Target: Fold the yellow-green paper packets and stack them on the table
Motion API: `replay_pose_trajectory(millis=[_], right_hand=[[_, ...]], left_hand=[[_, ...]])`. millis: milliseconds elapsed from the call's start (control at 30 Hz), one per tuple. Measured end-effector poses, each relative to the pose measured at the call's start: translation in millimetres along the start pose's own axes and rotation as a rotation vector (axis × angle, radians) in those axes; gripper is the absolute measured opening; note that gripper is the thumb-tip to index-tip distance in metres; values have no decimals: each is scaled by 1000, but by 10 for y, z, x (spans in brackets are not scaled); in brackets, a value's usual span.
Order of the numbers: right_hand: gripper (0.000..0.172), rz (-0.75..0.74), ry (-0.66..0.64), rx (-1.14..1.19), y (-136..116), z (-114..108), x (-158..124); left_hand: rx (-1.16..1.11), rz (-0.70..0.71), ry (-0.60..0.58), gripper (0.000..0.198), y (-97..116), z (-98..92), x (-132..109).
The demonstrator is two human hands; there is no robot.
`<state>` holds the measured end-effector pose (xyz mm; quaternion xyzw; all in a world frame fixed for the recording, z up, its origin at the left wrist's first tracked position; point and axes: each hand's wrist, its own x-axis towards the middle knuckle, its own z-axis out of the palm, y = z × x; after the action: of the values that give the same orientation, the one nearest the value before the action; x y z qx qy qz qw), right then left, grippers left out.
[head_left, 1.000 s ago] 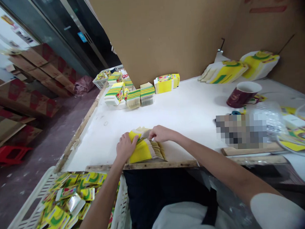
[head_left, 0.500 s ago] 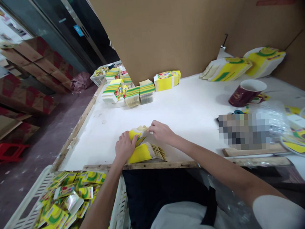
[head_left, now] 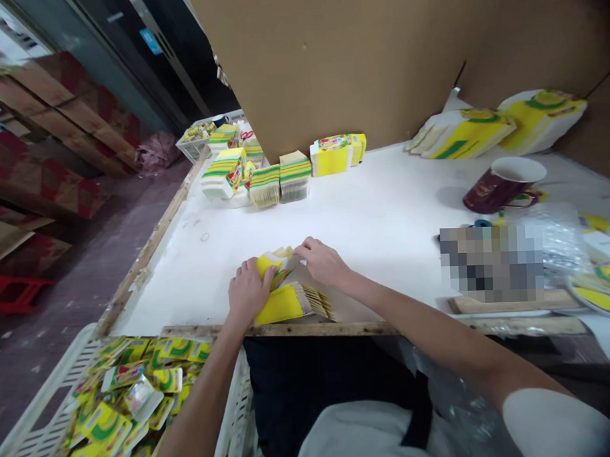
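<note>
Yellow carton stack [head_left: 279, 305] is lying near the table's [head_left: 379, 226] front edge, its fanned end pointing right. Left hand [head_left: 248, 290] is clasping its left side; right hand [head_left: 323, 262] is curling fingers at the far flaps [head_left: 286, 252], grip unclear.

My packaging [head_left: 279, 305] is yellow with cream edges, my table [head_left: 187, 279] white, my mug [head_left: 490, 193] maroon outside, and a stack [head_left: 295, 167] striped yellow and green.
</note>
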<state>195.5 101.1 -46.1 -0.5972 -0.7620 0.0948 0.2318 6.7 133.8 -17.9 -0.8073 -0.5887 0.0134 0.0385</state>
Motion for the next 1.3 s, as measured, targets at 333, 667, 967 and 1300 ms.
replay_pose_trajectory(millis=[333, 667, 967, 1300], right_hand=[[31, -41, -22, -88, -44, -33, -127], [23, 52, -83, -88, -154, -67, 34], [23, 179, -152, -47, -226, -14, 140], [22, 301, -207, 211, -419, 155, 345]], left_hand=[[-3, -9, 18, 44, 14, -21, -24], [3, -12, 26, 43, 18, -14, -29], [-8, 44, -6, 44, 2, -35, -27], [-21, 62, -29, 39, -33, -9, -12]])
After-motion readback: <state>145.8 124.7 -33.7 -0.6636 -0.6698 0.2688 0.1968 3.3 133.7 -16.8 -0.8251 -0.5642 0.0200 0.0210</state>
